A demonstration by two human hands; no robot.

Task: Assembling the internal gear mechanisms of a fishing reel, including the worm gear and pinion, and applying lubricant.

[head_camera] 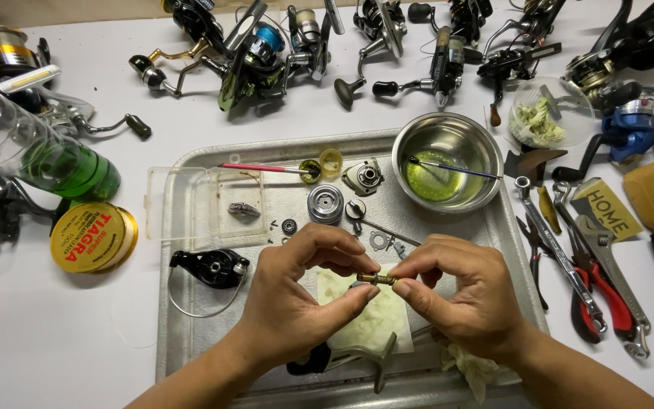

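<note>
Both my hands meet over the near half of a metal tray (191, 333). A small brass-coloured gear part (376, 279) is pinched between them: my left hand (297, 295) grips its left end with thumb and forefinger, my right hand (456, 291) grips its right end. Under it lies a stained white paper towel (376, 318). On the tray sit a black reel rotor with a wire bail (210, 269), a silver spool (325, 203), a reel body cover (362, 176), small washers and a shaft (380, 231). A reel handle (372, 356) lies below my left hand.
A steel bowl (448, 163) with yellowish liquid and a brush stands at the tray's far right. A clear plastic lid (198, 204) lies at the left. Pliers and wrenches (592, 265) lie right of the tray. Several fishing reels (357, 45) line the far edge. A yellow line spool (92, 236) and a green bottle (39, 151) are at left.
</note>
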